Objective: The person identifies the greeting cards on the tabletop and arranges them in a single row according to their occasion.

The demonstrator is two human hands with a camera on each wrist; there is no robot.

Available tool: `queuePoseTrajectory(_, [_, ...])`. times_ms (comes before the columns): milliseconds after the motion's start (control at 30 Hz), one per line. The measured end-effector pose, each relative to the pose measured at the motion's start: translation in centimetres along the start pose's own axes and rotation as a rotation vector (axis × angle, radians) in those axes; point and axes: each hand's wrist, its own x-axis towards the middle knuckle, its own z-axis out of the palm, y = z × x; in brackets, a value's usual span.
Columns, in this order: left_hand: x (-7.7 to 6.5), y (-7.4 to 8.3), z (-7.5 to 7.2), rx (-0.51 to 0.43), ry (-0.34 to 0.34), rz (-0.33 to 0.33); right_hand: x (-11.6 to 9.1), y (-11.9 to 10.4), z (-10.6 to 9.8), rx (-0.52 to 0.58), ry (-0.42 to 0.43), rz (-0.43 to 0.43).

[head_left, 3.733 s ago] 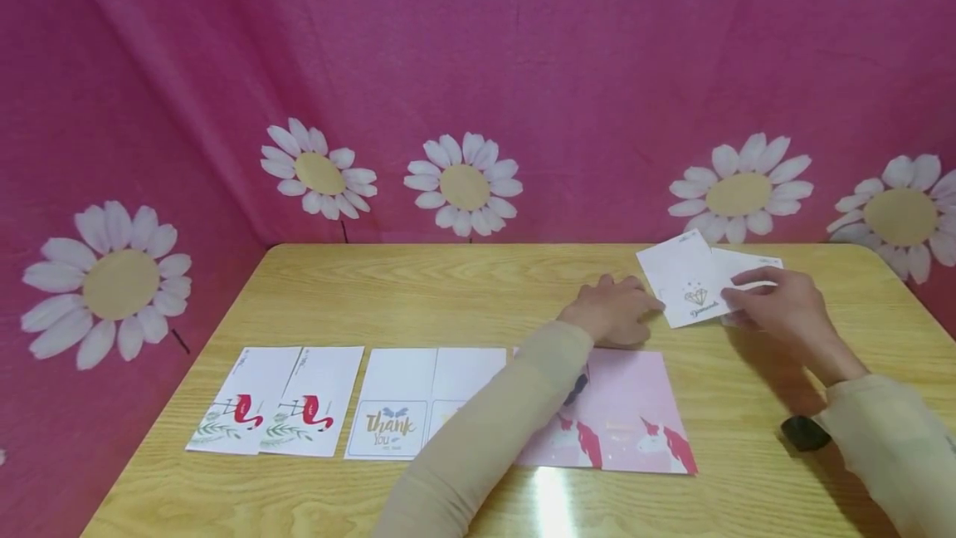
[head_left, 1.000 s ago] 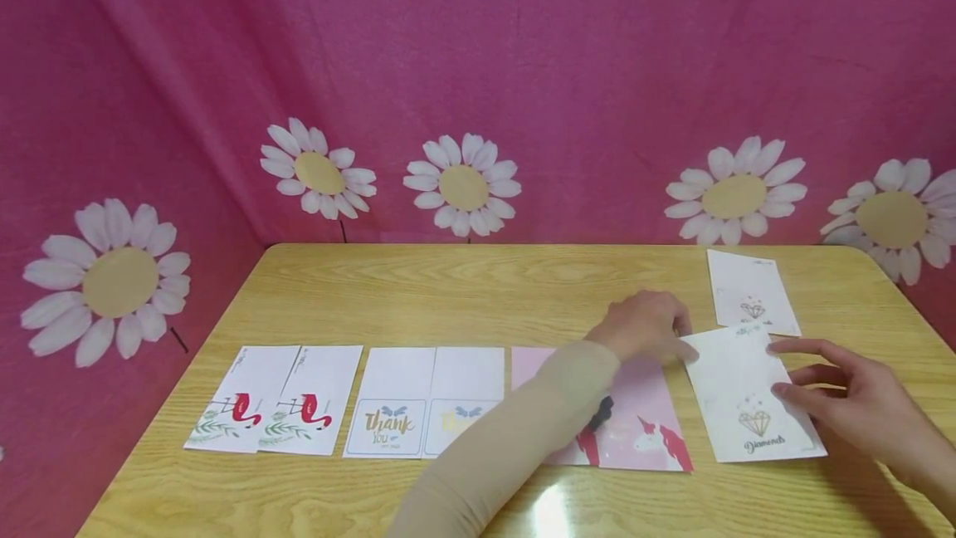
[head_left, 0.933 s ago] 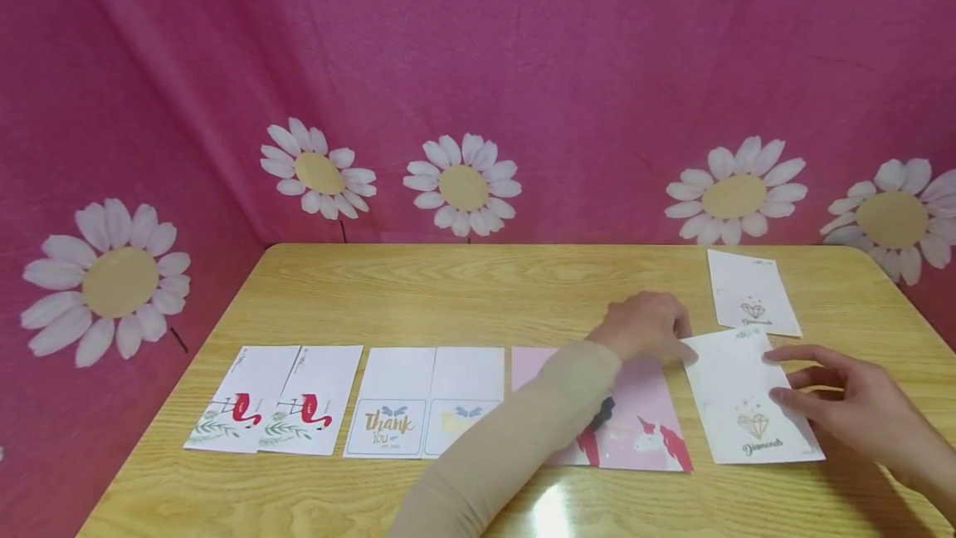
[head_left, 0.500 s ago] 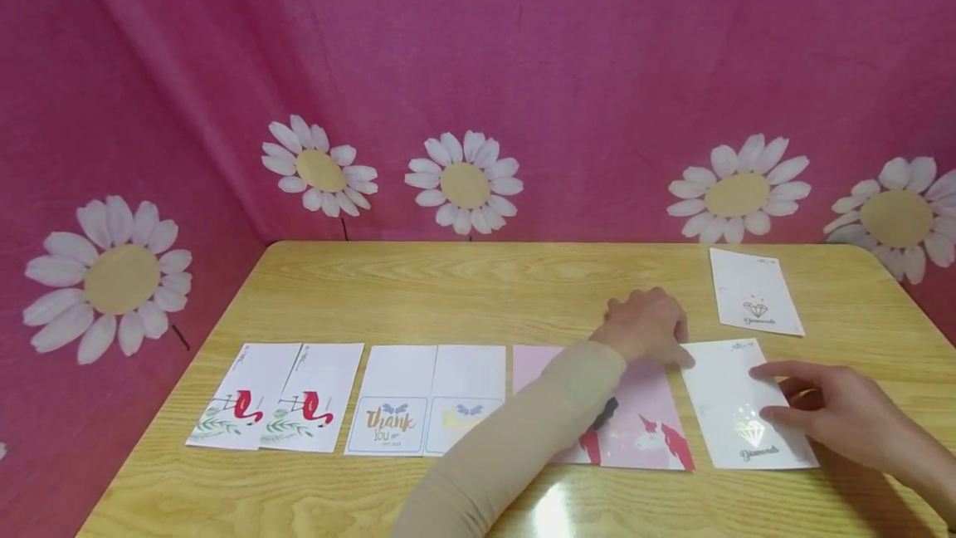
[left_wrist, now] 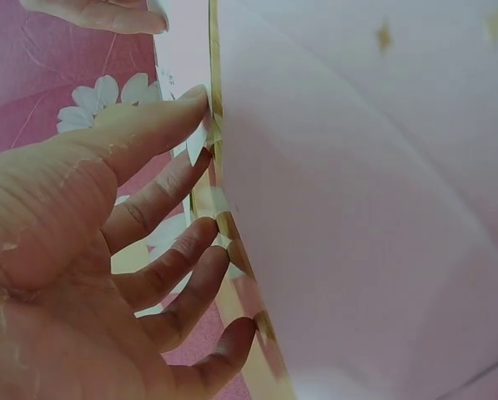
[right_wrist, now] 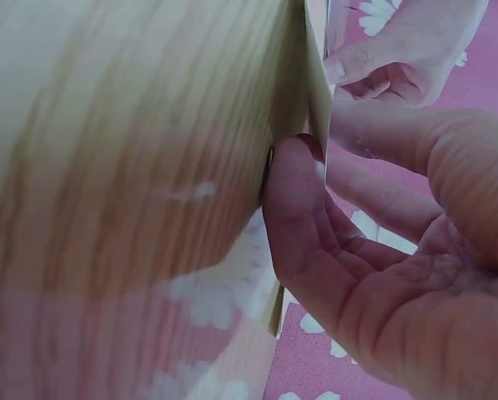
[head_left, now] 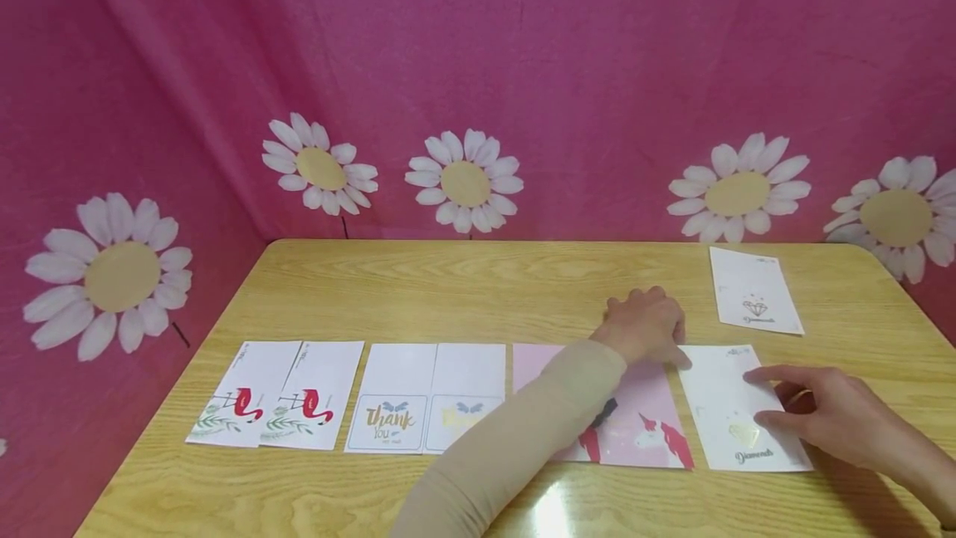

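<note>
In the head view a white card with a gold diamond and the word "Diamonds" (head_left: 720, 405) lies at the right end of a row of cards. My left hand (head_left: 644, 326) pinches its upper left corner; the left wrist view shows the corner between thumb (left_wrist: 161, 125) and forefinger. My right hand (head_left: 840, 409) holds the card's right edge, with the thumb over the face and fingers at the edge in the right wrist view. Right beside it lie pink unicorn cards (head_left: 646, 418), the left one mostly hidden by my sleeve. A second Diamonds card (head_left: 754, 285) lies farther back.
Two flamingo cards (head_left: 317, 372) overlap at the left of the row. Two "Thank You" cards (head_left: 396, 368) lie side by side in the middle, one partly behind my left arm. The wooden table (head_left: 448, 289) ends at a pink daisy curtain (head_left: 575, 65).
The Diamonds cards overlapped at the back right. One has come forward beside the unicorn cards in both hands, and has lately sunk and shifted slightly left; the other stays behind.
</note>
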Motion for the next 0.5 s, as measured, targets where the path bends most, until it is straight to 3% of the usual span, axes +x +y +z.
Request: queuePoseTrajectory(500, [-0.04,-0.06,0.32,-0.005,0.014,0.001,0.3,-0.14,0.09,-0.018,-0.038,0.03])
